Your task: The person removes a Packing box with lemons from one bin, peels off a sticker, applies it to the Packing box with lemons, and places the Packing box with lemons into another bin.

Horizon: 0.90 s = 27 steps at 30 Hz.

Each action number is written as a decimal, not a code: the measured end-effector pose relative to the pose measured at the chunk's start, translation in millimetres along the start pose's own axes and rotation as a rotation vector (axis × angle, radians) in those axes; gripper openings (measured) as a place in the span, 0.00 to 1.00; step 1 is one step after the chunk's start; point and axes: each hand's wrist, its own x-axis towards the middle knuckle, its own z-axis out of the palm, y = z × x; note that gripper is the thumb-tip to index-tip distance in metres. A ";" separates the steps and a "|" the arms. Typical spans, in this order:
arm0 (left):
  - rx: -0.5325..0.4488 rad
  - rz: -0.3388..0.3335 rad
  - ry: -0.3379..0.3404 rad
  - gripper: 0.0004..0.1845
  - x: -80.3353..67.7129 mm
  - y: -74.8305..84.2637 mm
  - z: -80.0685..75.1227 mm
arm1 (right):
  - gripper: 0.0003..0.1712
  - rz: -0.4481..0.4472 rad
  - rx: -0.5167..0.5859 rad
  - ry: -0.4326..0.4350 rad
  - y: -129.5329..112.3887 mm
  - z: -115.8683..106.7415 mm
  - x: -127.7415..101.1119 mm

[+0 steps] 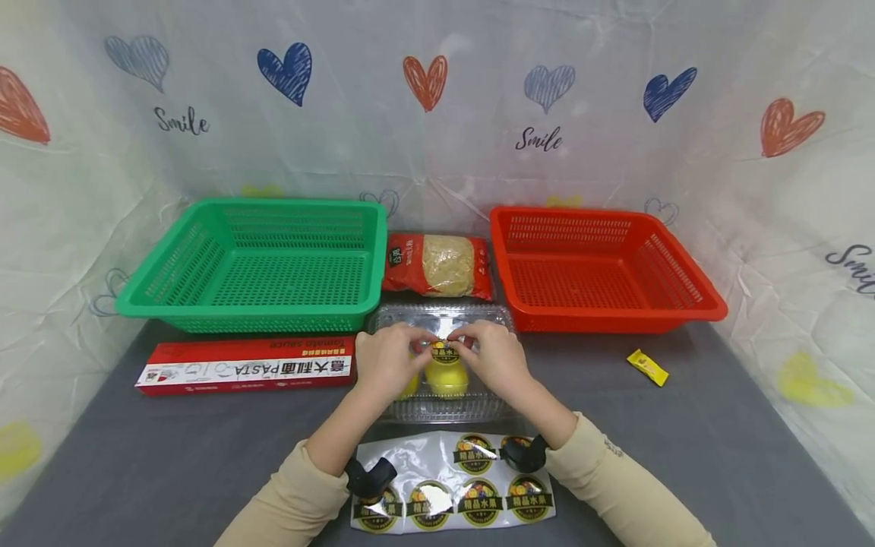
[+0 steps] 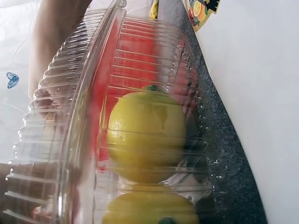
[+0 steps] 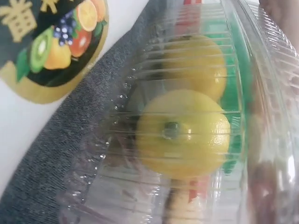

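Observation:
A clear ribbed plastic clamshell box (image 1: 472, 410), lid down, sits in the middle of the table. Inside it lie round yellow fruits (image 2: 147, 133) with green stem spots. Over the lid, both hands hold a round black-and-gold fruit sticker (image 1: 445, 351) by its upper edge. The left hand (image 1: 388, 357) pinches the left side with thumb and index finger. Opposite it, the right hand (image 1: 495, 357) pinches the right side. In the head view the sticker overlaps one of the fruits. The wrist views show the box's side, with the hands mostly hidden behind the plastic.
A white sheet of similar stickers (image 1: 403, 450) lies in front of the box. Behind stand a green basket (image 1: 273, 319) and a red basket (image 1: 615, 323), with a red noodle bag (image 1: 447, 266) between them. A red pasta box (image 1: 249, 367) lies left, a yellow packet (image 1: 647, 367) right.

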 end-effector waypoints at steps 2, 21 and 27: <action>0.019 0.010 -0.029 0.12 0.3 -0.1 1.0 | 0.10 0.010 -0.005 -0.033 0.1 -0.4 0.3; -0.073 0.046 -0.048 0.22 -2.1 -6.6 -2.1 | 0.22 -0.120 0.063 -0.085 8.4 -5.5 1.0; -0.160 0.022 -0.033 0.18 -3.8 -7.3 -2.8 | 0.21 -0.121 0.128 -0.097 9.3 -9.0 -0.6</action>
